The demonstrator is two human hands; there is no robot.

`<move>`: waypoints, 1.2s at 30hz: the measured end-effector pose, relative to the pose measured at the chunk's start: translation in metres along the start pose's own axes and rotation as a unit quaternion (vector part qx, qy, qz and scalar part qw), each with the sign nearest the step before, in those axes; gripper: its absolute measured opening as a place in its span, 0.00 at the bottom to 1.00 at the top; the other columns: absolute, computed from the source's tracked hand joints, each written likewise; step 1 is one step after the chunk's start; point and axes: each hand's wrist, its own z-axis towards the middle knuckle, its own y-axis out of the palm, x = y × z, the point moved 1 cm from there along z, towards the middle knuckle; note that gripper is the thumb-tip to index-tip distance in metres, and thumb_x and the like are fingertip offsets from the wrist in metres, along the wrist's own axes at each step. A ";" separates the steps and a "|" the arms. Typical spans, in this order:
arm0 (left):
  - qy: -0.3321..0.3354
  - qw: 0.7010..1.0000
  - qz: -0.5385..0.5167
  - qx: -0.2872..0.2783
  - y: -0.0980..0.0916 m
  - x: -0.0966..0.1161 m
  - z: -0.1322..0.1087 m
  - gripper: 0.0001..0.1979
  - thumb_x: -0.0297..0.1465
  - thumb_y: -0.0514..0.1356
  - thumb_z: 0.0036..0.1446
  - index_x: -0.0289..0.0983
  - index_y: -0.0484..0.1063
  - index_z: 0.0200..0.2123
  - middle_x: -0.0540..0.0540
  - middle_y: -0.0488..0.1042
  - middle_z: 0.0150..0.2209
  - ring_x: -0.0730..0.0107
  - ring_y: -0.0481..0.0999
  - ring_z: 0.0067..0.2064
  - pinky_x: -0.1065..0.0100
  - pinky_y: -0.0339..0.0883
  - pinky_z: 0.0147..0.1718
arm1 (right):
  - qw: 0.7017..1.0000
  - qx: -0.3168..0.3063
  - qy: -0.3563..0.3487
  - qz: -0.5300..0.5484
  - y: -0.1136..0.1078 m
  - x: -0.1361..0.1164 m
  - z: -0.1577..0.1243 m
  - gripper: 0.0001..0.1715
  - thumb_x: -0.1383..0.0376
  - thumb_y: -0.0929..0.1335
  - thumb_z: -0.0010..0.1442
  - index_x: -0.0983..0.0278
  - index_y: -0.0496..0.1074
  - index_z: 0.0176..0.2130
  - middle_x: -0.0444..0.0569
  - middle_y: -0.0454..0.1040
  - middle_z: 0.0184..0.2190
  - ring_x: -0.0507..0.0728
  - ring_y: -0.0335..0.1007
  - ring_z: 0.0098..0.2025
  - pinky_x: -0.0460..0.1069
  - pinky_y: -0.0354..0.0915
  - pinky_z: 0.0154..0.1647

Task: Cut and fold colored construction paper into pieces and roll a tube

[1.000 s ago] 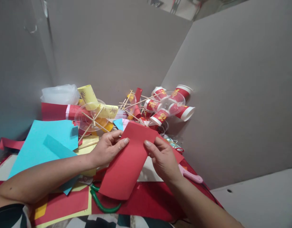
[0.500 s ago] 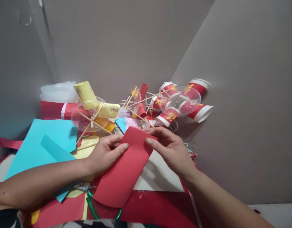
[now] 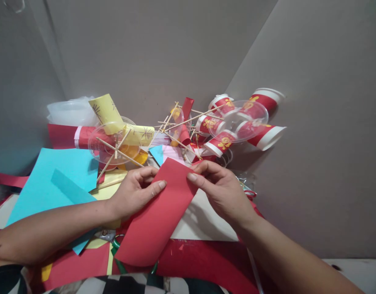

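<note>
A strip of red paper (image 3: 157,220) slants across the middle of the view, its lower end curving near my lap. My left hand (image 3: 140,190) pinches its left edge with the thumb on top. At the upper right corner my right hand (image 3: 221,190) grips it between thumb and fingers; the fingers behind the paper are partly hidden. Green scissor-like handles (image 3: 120,263) show partly under the paper's lower end. Beneath the hands lies a white sheet (image 3: 203,224) on a red surface (image 3: 200,261).
Blue paper (image 3: 65,167) lies on the left. Behind stand a wheel of sticks with yellow paper tubes (image 3: 105,112), a stick frame (image 3: 175,126), and a clear disc with several red paper cups (image 3: 223,143). Translucent bowls (image 3: 70,112) sit back left. Grey walls enclose the back and right.
The background has shifted slightly with the camera. My right fingers have bent a little more at the paper's corner, and the red paper stays held in both hands.
</note>
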 end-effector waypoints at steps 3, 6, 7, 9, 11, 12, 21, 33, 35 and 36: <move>-0.016 0.999 -0.035 -0.015 0.000 -0.001 0.000 0.15 0.38 0.65 0.60 0.38 0.76 0.47 0.46 0.82 0.36 0.67 0.82 0.36 0.72 0.74 0.32 | 1.000 -0.011 -0.001 -0.010 0.002 0.002 -0.002 0.11 0.60 0.77 0.53 0.62 0.76 0.28 0.43 0.75 0.27 0.50 0.68 0.30 0.43 0.67 0.31; -0.021 0.998 -0.048 -0.018 -0.001 -0.003 -0.001 0.18 0.39 0.63 0.62 0.39 0.75 0.52 0.46 0.83 0.37 0.66 0.83 0.36 0.71 0.75 0.32 | 1.000 -0.024 0.003 -0.020 0.003 0.005 -0.005 0.11 0.60 0.77 0.53 0.61 0.76 0.28 0.43 0.75 0.28 0.50 0.68 0.30 0.43 0.67 0.31; -0.020 0.998 -0.049 -0.019 -0.001 -0.004 -0.001 0.18 0.40 0.63 0.62 0.40 0.75 0.52 0.46 0.83 0.39 0.66 0.83 0.37 0.71 0.75 0.33 | 1.000 -0.022 0.007 -0.019 0.004 0.006 -0.005 0.10 0.60 0.78 0.53 0.61 0.76 0.28 0.43 0.75 0.27 0.50 0.68 0.30 0.43 0.67 0.31; -0.014 0.999 -0.048 -0.019 -0.002 -0.006 -0.001 0.17 0.40 0.63 0.62 0.41 0.74 0.53 0.46 0.83 0.41 0.66 0.83 0.37 0.71 0.75 0.33 | 1.000 -0.010 0.023 0.003 0.006 0.007 -0.006 0.09 0.61 0.78 0.52 0.60 0.77 0.32 0.42 0.76 0.28 0.50 0.69 0.30 0.43 0.68 0.30; -0.006 0.999 -0.044 -0.012 -0.003 -0.006 0.000 0.18 0.40 0.63 0.62 0.41 0.74 0.53 0.46 0.83 0.41 0.67 0.82 0.37 0.71 0.75 0.32 | 0.998 0.000 0.051 0.046 0.008 0.007 -0.005 0.16 0.61 0.79 0.51 0.56 0.77 0.41 0.42 0.77 0.29 0.51 0.72 0.30 0.45 0.70 0.31; -0.001 0.999 -0.043 -0.008 -0.003 -0.006 0.000 0.18 0.40 0.63 0.62 0.41 0.73 0.53 0.46 0.83 0.40 0.67 0.82 0.37 0.71 0.75 0.32 | 0.995 0.002 0.068 0.066 0.010 0.007 -0.005 0.22 0.60 0.79 0.50 0.54 0.76 0.46 0.42 0.78 0.29 0.53 0.73 0.31 0.46 0.71 0.32; 0.020 0.999 -0.024 0.011 -0.005 -0.006 0.003 0.20 0.39 0.62 0.62 0.39 0.69 0.56 0.46 0.80 0.34 0.64 0.81 0.38 0.69 0.74 0.34 | 0.991 -0.026 0.111 0.075 0.012 0.021 -0.001 0.11 0.56 0.78 0.51 0.60 0.82 0.31 0.44 0.78 0.24 0.52 0.74 0.28 0.48 0.74 0.36; 0.041 0.996 0.015 0.078 -0.007 -0.001 0.009 0.11 0.38 0.67 0.58 0.34 0.78 0.32 0.49 0.78 0.31 0.75 0.75 0.31 0.76 0.70 0.30 | 0.990 -0.051 0.115 0.067 0.005 0.028 -0.002 0.12 0.54 0.78 0.51 0.59 0.83 0.33 0.47 0.82 0.30 0.54 0.77 0.32 0.50 0.73 0.40; 0.035 0.995 0.014 0.088 -0.007 0.000 0.010 0.12 0.38 0.68 0.57 0.34 0.77 0.29 0.50 0.77 0.29 0.77 0.73 0.29 0.77 0.69 0.29 | 0.989 -0.066 0.112 0.072 0.005 0.028 -0.002 0.12 0.54 0.77 0.53 0.59 0.83 0.34 0.47 0.83 0.32 0.53 0.77 0.33 0.48 0.73 0.40; 0.030 0.995 0.010 0.090 -0.007 0.001 0.010 0.12 0.38 0.68 0.56 0.34 0.77 0.29 0.50 0.77 0.28 0.77 0.73 0.29 0.77 0.68 0.28 | 0.989 -0.075 0.109 0.074 0.005 0.028 -0.002 0.12 0.54 0.77 0.54 0.59 0.83 0.35 0.46 0.83 0.32 0.53 0.77 0.33 0.48 0.72 0.40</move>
